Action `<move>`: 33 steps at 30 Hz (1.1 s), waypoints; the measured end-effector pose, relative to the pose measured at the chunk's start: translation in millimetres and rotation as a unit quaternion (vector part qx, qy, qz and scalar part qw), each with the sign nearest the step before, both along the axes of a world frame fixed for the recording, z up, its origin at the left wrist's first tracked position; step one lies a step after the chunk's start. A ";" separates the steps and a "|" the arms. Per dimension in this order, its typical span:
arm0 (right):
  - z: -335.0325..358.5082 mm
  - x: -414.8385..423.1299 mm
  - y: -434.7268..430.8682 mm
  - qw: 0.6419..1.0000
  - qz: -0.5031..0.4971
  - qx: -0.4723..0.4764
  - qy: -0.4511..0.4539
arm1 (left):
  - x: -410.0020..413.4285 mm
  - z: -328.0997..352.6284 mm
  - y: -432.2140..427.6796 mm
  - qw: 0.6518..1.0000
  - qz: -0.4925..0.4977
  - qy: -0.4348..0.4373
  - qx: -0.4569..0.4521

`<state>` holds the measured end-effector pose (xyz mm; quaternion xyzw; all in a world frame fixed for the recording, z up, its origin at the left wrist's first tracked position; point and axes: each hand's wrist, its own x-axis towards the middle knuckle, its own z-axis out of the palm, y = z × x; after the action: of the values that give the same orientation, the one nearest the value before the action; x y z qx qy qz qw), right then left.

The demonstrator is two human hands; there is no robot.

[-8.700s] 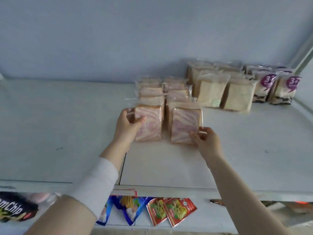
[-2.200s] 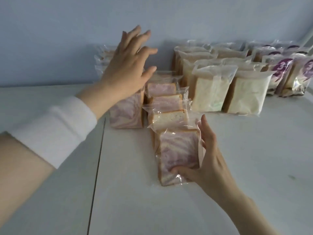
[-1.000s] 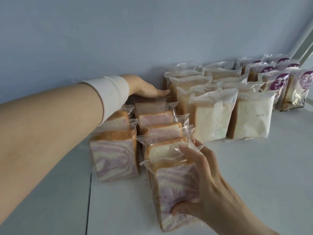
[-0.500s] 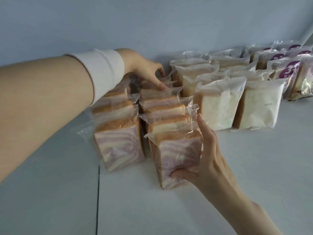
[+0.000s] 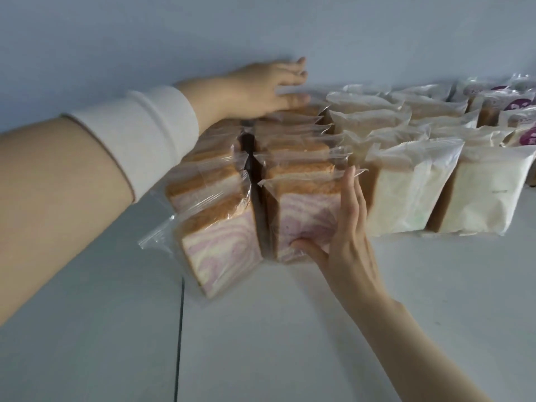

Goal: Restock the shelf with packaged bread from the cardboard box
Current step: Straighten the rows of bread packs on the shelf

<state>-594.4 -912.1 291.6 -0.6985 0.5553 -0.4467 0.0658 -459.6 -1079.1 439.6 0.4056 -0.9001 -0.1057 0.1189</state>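
Note:
Two rows of pink-swirl packaged bread stand on the white shelf point(image 5: 319, 329). The left row's front pack point(image 5: 220, 245) leans toward me. The right row's front pack point(image 5: 304, 221) is upright. My right hand point(image 5: 345, 239) lies flat along that pack's right side, fingers straight, thumb pressing its front face. My left hand point(image 5: 261, 82) reaches to the back of the rows, fingers stretched out and resting on the rearmost packs by the wall. The cardboard box is not in view.
Rows of white bread packs point(image 5: 412, 192) stand just right of the swirl rows. Packs with purple labels point(image 5: 510, 111) fill the far right. A grey wall point(image 5: 261, 30) backs the shelf. A dark seam point(image 5: 179, 329) runs across the shelf's front part.
My left hand has shifted from gripping a rear pack to lying outstretched at the very back. The rows sit tighter together. My right hand stays on the front right pack.

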 end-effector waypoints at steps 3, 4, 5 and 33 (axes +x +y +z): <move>-5.1 -2.4 -2.3 1.000 0.026 -0.009 -0.014 | 51.8 10.6 42.4 0.962 0.067 0.256 -0.062; -6.5 -2.4 -1.8 0.998 0.039 -0.003 -0.042 | 75.0 3.7 59.4 0.935 0.132 0.321 -0.072; -7.9 -2.3 -1.1 0.996 0.049 0.009 -0.075 | 98.8 -10.2 78.8 0.906 0.209 0.364 -0.058; -7.8 3.5 -6.1 0.974 0.009 0.109 -0.199 | 47.1 -146.7 154.9 0.770 0.239 0.591 0.006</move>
<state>-590.9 -918.2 283.9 -0.5890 0.5699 -0.5131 0.2549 -412.5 -924.2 292.9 0.4656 -0.5258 -0.2980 0.6466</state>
